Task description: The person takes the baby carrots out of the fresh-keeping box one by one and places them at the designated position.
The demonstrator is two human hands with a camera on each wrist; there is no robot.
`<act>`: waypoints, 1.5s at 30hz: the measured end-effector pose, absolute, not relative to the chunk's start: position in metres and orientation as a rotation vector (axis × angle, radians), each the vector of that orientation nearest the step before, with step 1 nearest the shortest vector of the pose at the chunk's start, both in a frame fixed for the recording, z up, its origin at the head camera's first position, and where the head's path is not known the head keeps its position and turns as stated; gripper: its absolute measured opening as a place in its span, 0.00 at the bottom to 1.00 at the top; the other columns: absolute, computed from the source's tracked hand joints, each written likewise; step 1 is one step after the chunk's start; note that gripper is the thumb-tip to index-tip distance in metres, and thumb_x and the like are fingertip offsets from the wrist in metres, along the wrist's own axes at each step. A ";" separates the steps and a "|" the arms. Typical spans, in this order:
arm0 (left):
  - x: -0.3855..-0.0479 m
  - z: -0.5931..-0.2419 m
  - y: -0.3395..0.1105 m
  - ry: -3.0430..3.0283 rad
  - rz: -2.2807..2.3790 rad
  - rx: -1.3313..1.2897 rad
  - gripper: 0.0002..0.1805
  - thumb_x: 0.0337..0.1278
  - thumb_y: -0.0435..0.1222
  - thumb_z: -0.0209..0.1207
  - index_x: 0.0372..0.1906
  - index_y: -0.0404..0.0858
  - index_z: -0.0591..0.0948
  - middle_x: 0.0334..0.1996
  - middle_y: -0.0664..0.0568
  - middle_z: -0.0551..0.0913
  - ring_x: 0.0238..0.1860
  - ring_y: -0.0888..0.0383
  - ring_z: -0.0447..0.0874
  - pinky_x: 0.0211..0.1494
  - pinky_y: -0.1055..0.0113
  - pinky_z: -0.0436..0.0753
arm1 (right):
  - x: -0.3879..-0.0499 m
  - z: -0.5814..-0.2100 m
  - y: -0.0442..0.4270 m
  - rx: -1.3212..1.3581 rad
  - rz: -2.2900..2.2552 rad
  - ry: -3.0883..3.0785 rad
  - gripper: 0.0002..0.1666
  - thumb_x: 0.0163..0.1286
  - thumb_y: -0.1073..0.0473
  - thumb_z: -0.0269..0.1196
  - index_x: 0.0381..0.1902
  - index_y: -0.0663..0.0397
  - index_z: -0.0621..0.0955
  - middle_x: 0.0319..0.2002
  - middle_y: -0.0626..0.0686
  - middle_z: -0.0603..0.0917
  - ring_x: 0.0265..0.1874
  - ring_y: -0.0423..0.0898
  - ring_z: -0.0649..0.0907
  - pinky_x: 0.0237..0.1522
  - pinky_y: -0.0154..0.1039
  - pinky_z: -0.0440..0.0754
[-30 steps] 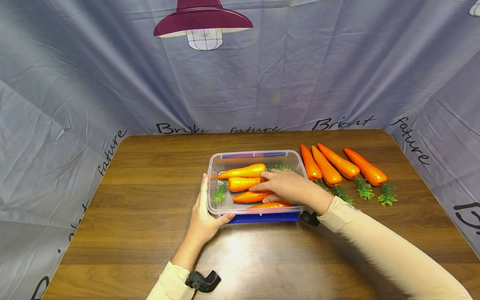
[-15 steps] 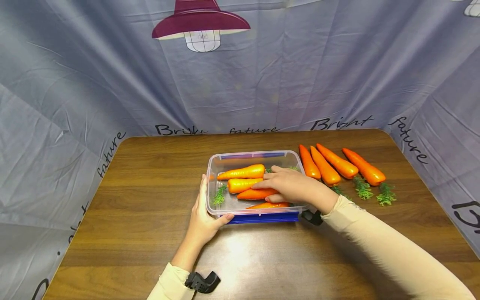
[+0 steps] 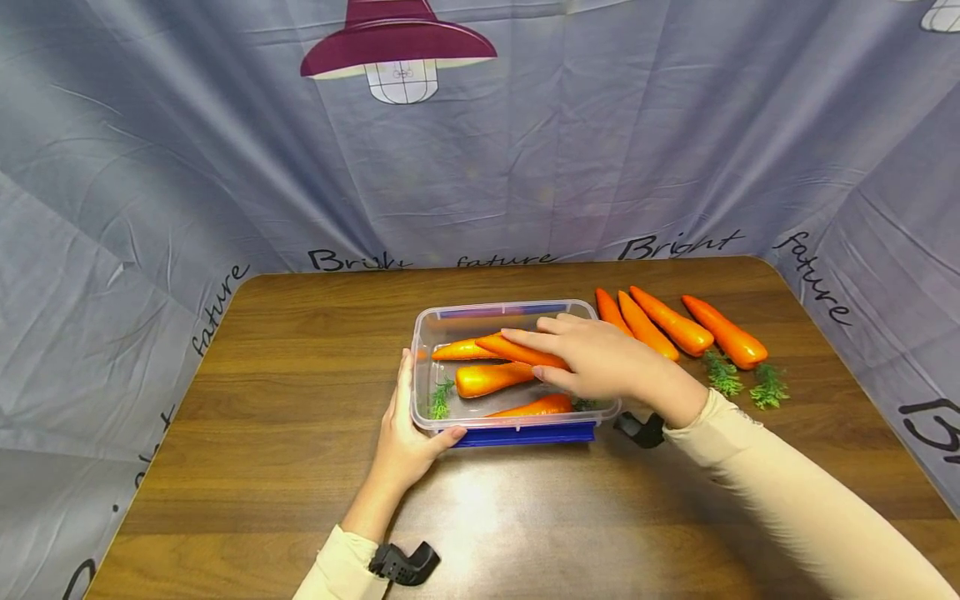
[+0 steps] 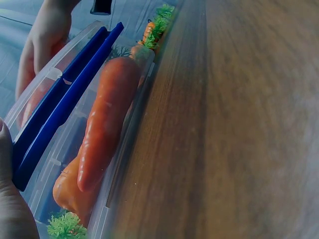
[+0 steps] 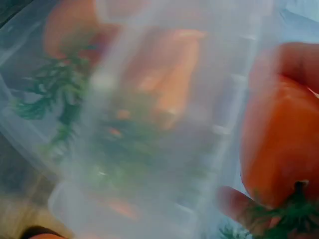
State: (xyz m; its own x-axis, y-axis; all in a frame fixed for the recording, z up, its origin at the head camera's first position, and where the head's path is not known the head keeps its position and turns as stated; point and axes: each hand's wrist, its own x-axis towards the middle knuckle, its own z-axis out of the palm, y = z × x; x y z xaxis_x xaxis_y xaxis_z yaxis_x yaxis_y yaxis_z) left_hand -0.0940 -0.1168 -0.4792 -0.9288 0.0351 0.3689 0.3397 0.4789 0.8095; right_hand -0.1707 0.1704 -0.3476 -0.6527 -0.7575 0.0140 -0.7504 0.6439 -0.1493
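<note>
A clear plastic box (image 3: 517, 423) with a blue latch (image 3: 525, 435) on its front side stands mid-table. My left hand (image 3: 405, 437) grips its front left corner, thumb on the front rim and fingers along the left wall. Over the box my right hand (image 3: 600, 354) holds an orange carrot (image 3: 517, 348) with a green top, seen close in the right wrist view as a carrot (image 5: 279, 144). Below it lie a thick carrot (image 3: 487, 381), a carrot (image 3: 459, 350) at the back and one carrot (image 3: 536, 407) along the front wall.
To the right of the box several carrots (image 3: 671, 321) with leafy green tops lie side by side on the wooden table (image 3: 300, 400). A grey printed curtain (image 3: 525, 167) hangs behind and at both sides.
My right hand has taken hold of a carrot inside the box and raised it, moving slightly back and right. The thick carrot beneath has shifted forward a little. My left hand stays at the corner.
</note>
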 end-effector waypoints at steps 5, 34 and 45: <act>-0.094 -0.479 -0.117 -2.425 -1.426 -0.312 0.68 0.38 0.74 0.63 0.81 0.48 0.46 0.80 0.53 0.50 0.76 0.45 0.60 0.74 0.46 0.64 | -0.166 -0.334 0.177 -1.211 -0.276 2.868 0.35 0.75 0.46 0.56 0.77 0.30 0.61 0.48 0.46 0.80 0.39 0.43 0.76 0.38 0.41 0.76; -0.093 -0.481 -0.117 -2.445 -1.441 -0.298 0.68 0.38 0.69 0.69 0.81 0.52 0.44 0.81 0.56 0.48 0.76 0.47 0.59 0.75 0.47 0.63 | -0.090 -0.356 0.268 -0.377 -0.297 3.030 0.36 0.78 0.43 0.49 0.79 0.40 0.56 0.57 0.60 0.81 0.31 0.54 0.83 0.21 0.46 0.74; -0.094 -0.480 -0.118 -2.462 -1.434 -0.286 0.69 0.36 0.56 0.77 0.81 0.49 0.45 0.81 0.51 0.50 0.76 0.48 0.59 0.75 0.46 0.64 | -0.065 -0.394 0.264 -0.280 -0.368 2.989 0.36 0.77 0.45 0.51 0.79 0.38 0.58 0.54 0.61 0.82 0.33 0.58 0.85 0.23 0.53 0.76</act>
State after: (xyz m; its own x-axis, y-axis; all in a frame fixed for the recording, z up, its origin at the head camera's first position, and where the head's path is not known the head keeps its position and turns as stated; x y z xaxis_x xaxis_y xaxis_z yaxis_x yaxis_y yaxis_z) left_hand -0.0938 -0.1178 -0.4802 -0.9421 0.0307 0.3340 0.3057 0.4883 0.8174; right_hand -0.0650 0.2641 -0.3942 -0.9761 -0.1965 -0.0930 -0.1681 0.9535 -0.2502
